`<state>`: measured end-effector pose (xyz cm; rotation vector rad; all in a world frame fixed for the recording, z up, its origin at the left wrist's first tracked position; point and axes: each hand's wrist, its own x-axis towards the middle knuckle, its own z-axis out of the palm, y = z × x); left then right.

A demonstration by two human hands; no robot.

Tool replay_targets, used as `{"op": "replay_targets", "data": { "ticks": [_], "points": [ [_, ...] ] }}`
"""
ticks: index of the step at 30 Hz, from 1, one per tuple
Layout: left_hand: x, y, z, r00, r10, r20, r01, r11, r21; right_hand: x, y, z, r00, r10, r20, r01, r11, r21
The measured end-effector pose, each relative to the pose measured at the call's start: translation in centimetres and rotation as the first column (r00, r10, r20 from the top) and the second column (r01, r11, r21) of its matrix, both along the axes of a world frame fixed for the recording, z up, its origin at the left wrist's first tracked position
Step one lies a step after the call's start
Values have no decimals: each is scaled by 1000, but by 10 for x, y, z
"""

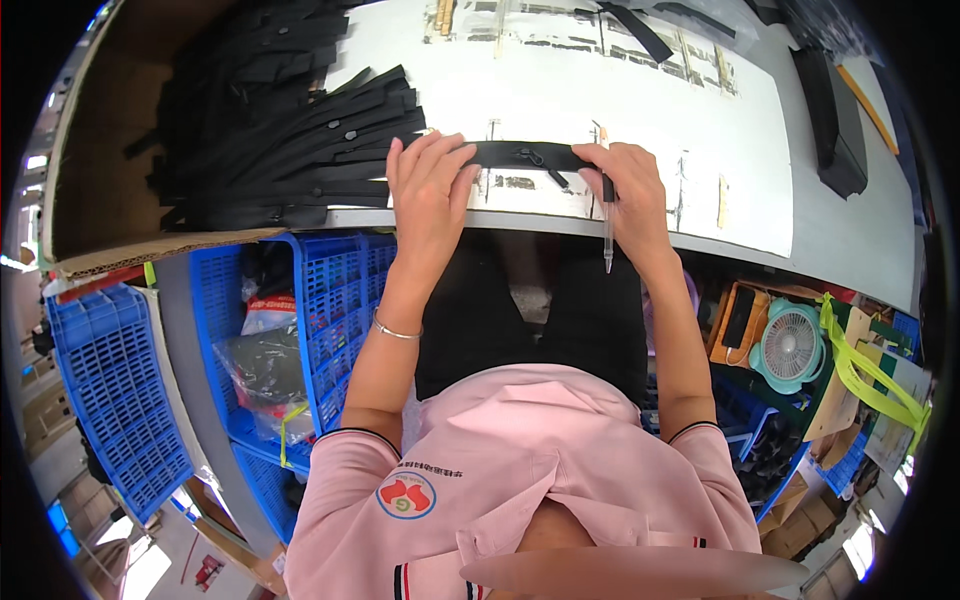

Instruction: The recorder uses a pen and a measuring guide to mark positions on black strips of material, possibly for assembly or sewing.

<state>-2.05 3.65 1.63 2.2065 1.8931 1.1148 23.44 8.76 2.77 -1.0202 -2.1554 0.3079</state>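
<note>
A short black zipper [510, 155] lies stretched sideways on a white marked board [590, 95]. Its slider and dangling pull show near the middle. My left hand [430, 180] presses its left end, fingers bent over the tape. At the other end, my right hand [635, 190] pinches the tape between thumb and fingers. That same hand also carries a pen [608, 225], which points down past the board's near edge. Beside my left hand, a heap of black zippers [300, 140] spreads over the left of the table.
A cardboard box [110, 150] stands at the far left. Blue plastic crates [345, 310] sit below the table edge. To the right are a long black block [835, 130] and, lower down, a small teal fan [790, 345]. More black strips [640, 30] lie at the back.
</note>
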Motion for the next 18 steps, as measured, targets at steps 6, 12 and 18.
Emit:
{"op": "replay_targets", "data": {
  "ticks": [6, 12, 18],
  "points": [
    [26, 17, 10, 993, -33, 110, 31, 999, 18, 21, -8, 18, 913, -233, -335, 114, 933, -340],
    [58, 27, 3, 996, -77, 48, 72, 994, 82, 79, -8, 20, 776, -538, -329, 193, 699, -689],
    [50, -17, 1, 998, -42, -45, 35, 987, -156, 138, -10, 14, 772, -564, -293, 288, 721, -630]
  ]
}}
